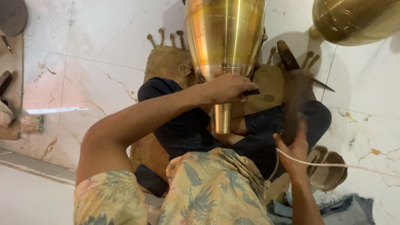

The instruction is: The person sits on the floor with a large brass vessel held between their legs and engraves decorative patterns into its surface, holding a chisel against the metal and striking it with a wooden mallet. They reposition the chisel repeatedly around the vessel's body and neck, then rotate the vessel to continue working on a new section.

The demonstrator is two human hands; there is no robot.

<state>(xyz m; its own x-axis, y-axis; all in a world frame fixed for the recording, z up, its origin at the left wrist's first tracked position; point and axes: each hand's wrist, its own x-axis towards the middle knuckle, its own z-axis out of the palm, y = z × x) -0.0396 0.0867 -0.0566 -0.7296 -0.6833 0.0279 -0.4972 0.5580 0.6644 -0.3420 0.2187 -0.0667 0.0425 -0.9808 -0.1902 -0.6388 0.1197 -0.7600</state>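
Observation:
A tall polished brass vase (225,33) stands upside down between my crossed legs, its narrow neck (222,118) pointing down. My left hand (228,87) rests against the vase's lower band and is closed on a small dark chisel-like tool (252,91) whose tip touches the metal. To the right, my right hand (293,146) grips the handle of a dark wooden mallet (298,98), which is blurred with motion beside the vase. I sit on a burlap mat (164,62).
A second brass vessel (354,18) fills the top right corner. On the mat's right edge lies a pointed tool with a wooden handle (287,56). A black phone (150,180) lies by my left thigh. Round metal bowls (327,168), a white cord (341,165) and blue cloth (346,208) sit at lower right.

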